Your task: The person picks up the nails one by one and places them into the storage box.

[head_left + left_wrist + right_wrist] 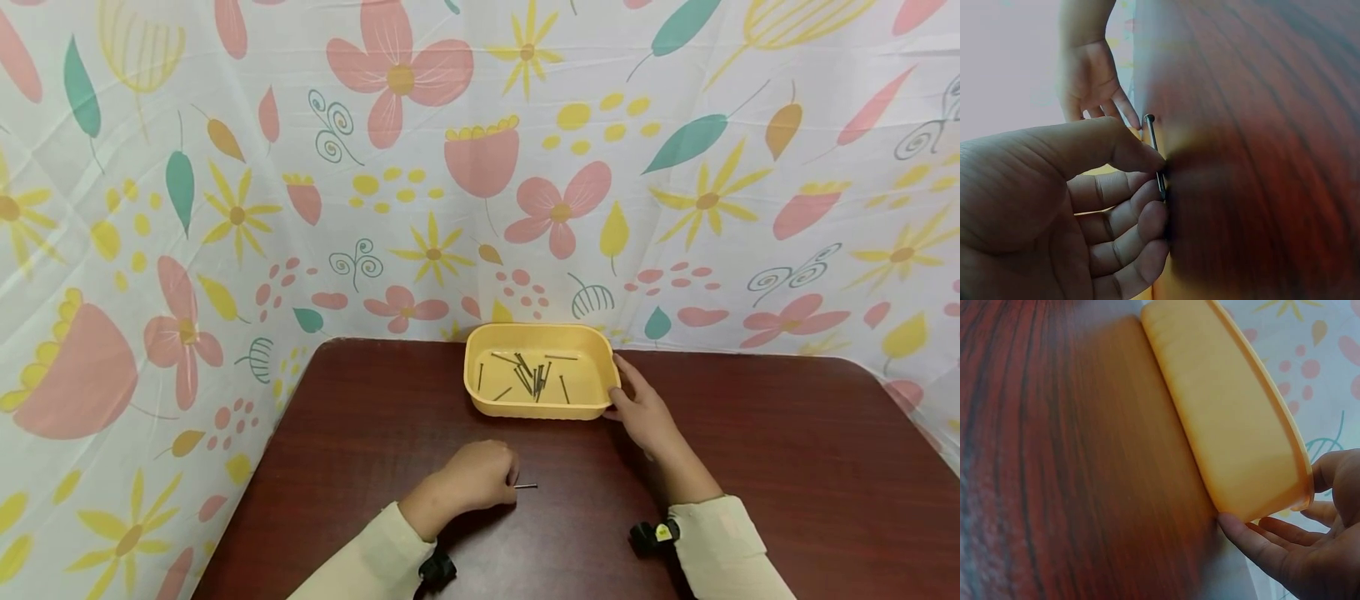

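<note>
Low over the table in front of the tray, my left hand (478, 476) pinches a single nail (528, 486) between thumb and fingers. The left wrist view shows this nail (1152, 142) with its flat head pointing away from the fingertips, close to the wood. My right hand (647, 417) grips the right end of a yellow plastic tray (540, 412), thumb and fingers at its corner. Several loose nails (522, 367) lie scattered on the tray's floor, mostly bunched in the middle. From the right wrist, the tray's outer wall (1235, 419) fills the upper middle.
The dark red-brown wooden table (360, 442) runs back to a floral cloth (420, 192) hung behind and at the left. The tray stands at the table's back edge, close to the cloth. A small black device (437, 572) sits under each wrist.
</note>
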`<act>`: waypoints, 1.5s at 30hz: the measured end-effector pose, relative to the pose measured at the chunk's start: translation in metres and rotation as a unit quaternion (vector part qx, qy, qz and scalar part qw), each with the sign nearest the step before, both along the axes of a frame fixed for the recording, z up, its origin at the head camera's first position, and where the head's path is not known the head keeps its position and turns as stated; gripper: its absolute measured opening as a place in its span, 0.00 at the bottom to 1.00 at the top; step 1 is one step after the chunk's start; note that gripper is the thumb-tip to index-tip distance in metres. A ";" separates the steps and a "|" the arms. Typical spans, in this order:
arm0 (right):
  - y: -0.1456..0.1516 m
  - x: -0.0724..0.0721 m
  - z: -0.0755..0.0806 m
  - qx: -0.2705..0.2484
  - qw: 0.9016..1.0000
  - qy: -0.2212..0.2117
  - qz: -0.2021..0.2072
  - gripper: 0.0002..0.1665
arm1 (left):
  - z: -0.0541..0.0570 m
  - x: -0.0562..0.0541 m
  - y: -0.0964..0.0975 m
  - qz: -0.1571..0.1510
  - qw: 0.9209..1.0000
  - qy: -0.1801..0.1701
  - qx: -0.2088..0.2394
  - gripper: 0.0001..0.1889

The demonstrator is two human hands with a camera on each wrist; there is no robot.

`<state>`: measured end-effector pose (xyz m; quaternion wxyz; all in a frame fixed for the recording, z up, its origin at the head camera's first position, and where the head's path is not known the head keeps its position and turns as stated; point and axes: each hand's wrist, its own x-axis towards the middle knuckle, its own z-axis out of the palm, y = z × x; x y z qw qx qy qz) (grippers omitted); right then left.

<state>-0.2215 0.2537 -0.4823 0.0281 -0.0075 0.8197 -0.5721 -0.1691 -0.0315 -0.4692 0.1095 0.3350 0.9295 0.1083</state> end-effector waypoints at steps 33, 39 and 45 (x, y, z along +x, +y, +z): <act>0.000 -0.002 -0.001 0.002 1.000 -0.001 0.000 0.37 | 0.002 -0.013 -0.008 0.041 0.992 -0.024 0.114 0.05; 0.000 -0.001 -0.001 0.000 1.000 -0.003 0.002 0.37 | 0.008 -0.018 -0.013 0.061 0.985 -0.020 0.158 0.03; 0.001 -0.002 -0.002 -0.001 1.000 -0.001 0.005 0.37 | 0.012 -0.022 -0.015 0.079 0.980 0.009 0.183 0.02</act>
